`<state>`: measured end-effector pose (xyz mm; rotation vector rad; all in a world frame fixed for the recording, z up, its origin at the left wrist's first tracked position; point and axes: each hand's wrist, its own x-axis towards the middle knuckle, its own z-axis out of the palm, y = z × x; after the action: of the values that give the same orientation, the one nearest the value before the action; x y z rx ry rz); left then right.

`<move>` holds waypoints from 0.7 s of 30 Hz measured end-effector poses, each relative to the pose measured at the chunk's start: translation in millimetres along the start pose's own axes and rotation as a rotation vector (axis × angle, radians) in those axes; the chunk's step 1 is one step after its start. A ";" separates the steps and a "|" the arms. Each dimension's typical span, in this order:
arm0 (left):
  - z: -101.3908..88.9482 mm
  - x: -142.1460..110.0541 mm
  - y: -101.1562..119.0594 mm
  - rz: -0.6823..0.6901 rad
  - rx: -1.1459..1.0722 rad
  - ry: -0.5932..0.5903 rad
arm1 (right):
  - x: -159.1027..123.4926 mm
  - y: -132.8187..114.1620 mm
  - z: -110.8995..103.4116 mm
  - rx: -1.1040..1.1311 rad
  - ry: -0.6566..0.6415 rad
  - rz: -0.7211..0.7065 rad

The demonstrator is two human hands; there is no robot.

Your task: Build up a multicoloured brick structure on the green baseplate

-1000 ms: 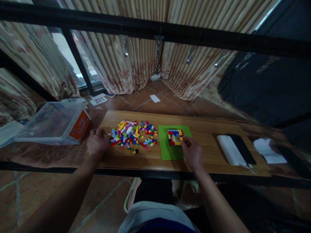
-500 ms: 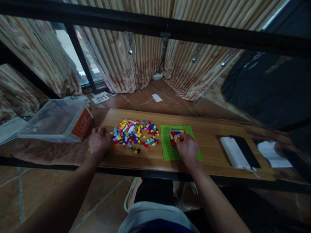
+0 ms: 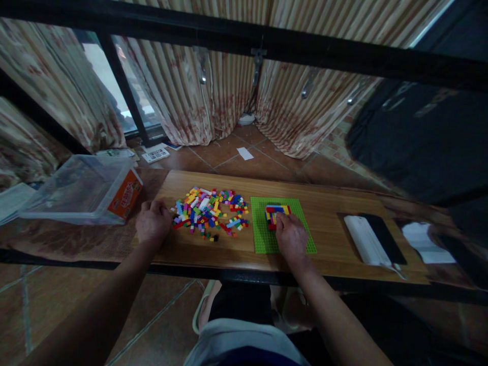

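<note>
My right hand [image 3: 292, 235] is bent over a low build of coloured toy bricks [image 3: 277, 209]. Its fingers are closed at the near right side of the build and cover part of it; any brick between the fingertips is hidden. Beneath the build lies a green studded baseplate [image 3: 263, 241]. At the left end of the loose toy bricks [image 3: 206, 207], my left hand [image 3: 153, 221] rests on the wooden board with curled fingers. Its fingertips are tucked out of sight, so I cannot see whether they hold a brick.
A clear plastic box [image 3: 82, 190] with an orange label stands left of the wooden board [image 3: 328, 249]. Toward the right end lie a white pouch-like item [image 3: 364, 239] with a strap and a dark flat item [image 3: 385, 239]. Farther right is a crumpled white paper [image 3: 425, 241].
My right hand has shifted slightly and its fingers are lower against the brick build. My left hand stays beside the pile. The whole view has moved a little.
</note>
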<state>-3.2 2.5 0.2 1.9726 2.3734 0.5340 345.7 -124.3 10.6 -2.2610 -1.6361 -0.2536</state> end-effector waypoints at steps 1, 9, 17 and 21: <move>0.5 0.2 -0.3 0.003 0.008 0.000 | -1.6 2.0 1.8 -0.004 0.011 -0.023; 2.4 0.7 -1.0 0.012 0.027 0.013 | -12.6 16.4 18.3 0.085 0.096 -0.095; 1.2 0.4 -0.7 0.014 0.000 0.012 | -20.4 22.4 12.1 0.274 0.090 -0.111; 3.6 1.7 -2.4 0.015 -0.013 0.012 | -27.6 26.1 6.8 0.416 0.133 0.006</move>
<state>-5.1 4.6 -3.4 1.9893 2.3572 0.5615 361.1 -153.5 -9.3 -1.8941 -1.4557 -0.0517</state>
